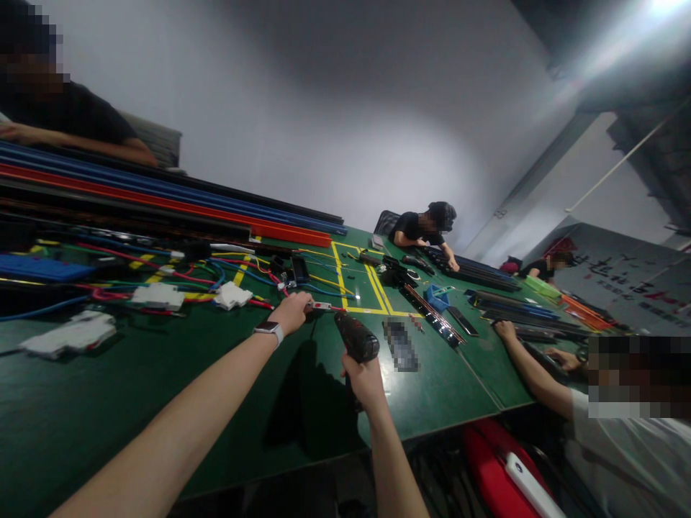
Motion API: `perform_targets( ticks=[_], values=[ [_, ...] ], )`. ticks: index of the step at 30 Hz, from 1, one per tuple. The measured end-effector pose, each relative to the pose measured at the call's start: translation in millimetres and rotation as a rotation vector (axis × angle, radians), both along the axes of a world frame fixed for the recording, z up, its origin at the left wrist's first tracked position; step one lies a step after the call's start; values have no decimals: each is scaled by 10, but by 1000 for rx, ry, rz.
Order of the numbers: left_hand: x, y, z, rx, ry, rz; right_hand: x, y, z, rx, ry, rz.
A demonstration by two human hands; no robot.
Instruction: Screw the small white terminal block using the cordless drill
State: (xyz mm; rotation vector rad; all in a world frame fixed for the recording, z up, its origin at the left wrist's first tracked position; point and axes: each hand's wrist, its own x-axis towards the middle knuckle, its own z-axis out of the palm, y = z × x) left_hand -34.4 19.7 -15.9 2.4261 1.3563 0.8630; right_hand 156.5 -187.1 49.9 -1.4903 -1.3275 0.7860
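Note:
My left hand (pixel 292 312), with a watch (pixel 268 329) on its wrist, has its fingers closed on a small white and red piece (pixel 322 306) near the middle of the green table (pixel 227 403). A black power drill (pixel 358 338) is upright in my right hand (pixel 363 378), which is wrapped round its handle. The drill's front end points away from me, close to the right end of the white and red piece. Left of my left hand lie white blocks (pixel 233 296) joined to red, green and blue wires (pixel 208 279).
Long blue and orange rails (pixel 291 232) stretch along the table's far left. A blurred dark flat object (pixel 400 345) lies right of the drill, near a blue box (pixel 437 297) and a dark strip (pixel 432 314). Several people sit round the table, one close on the right.

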Motion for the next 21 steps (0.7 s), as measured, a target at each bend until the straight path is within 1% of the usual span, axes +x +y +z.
perform_targets(
  ticks=[6, 13, 21],
  values=[
    [-1, 6, -14, 11, 0, -5, 2, -5, 22, 5, -11, 29],
    [-8, 22, -18, 5, 7, -6, -25, -16, 75, -6, -8, 12],
    [-12, -15, 48, -21, 14, -10, -28, -8, 100, -16, 4, 14]
  ],
)
